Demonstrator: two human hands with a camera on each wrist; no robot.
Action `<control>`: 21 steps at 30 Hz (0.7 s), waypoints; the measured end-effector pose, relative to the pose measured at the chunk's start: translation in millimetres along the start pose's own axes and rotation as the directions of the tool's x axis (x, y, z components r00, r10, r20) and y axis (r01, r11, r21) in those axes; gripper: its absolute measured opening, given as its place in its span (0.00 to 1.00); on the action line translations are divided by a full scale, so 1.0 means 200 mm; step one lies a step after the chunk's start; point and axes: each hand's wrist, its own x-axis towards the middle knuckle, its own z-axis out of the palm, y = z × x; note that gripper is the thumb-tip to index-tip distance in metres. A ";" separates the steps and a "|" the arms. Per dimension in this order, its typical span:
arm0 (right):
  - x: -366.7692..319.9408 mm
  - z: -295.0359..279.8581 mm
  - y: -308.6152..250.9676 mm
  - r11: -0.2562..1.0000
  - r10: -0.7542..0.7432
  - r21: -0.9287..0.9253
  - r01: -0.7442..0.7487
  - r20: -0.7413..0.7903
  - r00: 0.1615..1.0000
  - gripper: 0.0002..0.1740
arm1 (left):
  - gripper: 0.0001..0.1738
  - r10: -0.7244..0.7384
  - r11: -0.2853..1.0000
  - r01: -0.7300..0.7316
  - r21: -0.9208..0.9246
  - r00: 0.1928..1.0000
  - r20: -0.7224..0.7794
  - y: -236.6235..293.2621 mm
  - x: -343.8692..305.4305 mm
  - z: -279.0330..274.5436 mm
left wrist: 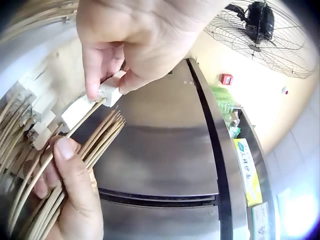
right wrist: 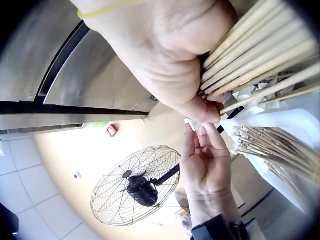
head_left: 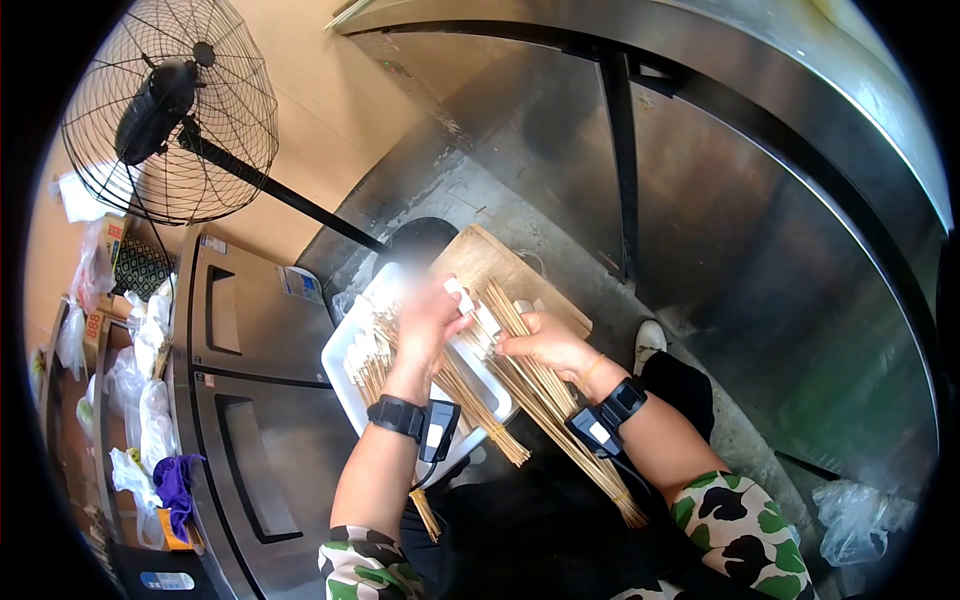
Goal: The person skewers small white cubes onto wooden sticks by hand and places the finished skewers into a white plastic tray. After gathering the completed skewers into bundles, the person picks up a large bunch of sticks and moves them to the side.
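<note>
My left hand (head_left: 425, 325) pinches a small white block (left wrist: 113, 92) between thumb and fingers, at the tip of a bamboo skewer (left wrist: 85, 118). My right hand (head_left: 555, 345) grips a bundle of bare bamboo skewers (right wrist: 260, 47), its thumb laid along them, with their pointed ends toward the left hand. That one skewer slants out from the right hand to the block. More white blocks (left wrist: 75, 111) sit on skewers just beyond the right fingers. Part of the left hand is blurred in the head view.
Below the hands a white plastic tub (head_left: 335, 365) holds several bundles of skewers (head_left: 368, 368). A wooden board (head_left: 478, 252) lies beside it. A standing fan (head_left: 170, 110) is at the back left, a steel cabinet (head_left: 250, 400) at left, steel panels (head_left: 730, 200) at right.
</note>
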 end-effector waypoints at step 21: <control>-0.03 0.00 -0.03 0.991 -0.026 -0.134 0.013 -0.091 0.996 0.05 | 0.28 0.166 0.966 -0.145 0.212 0.983 -0.084 -0.03 -0.17 0.00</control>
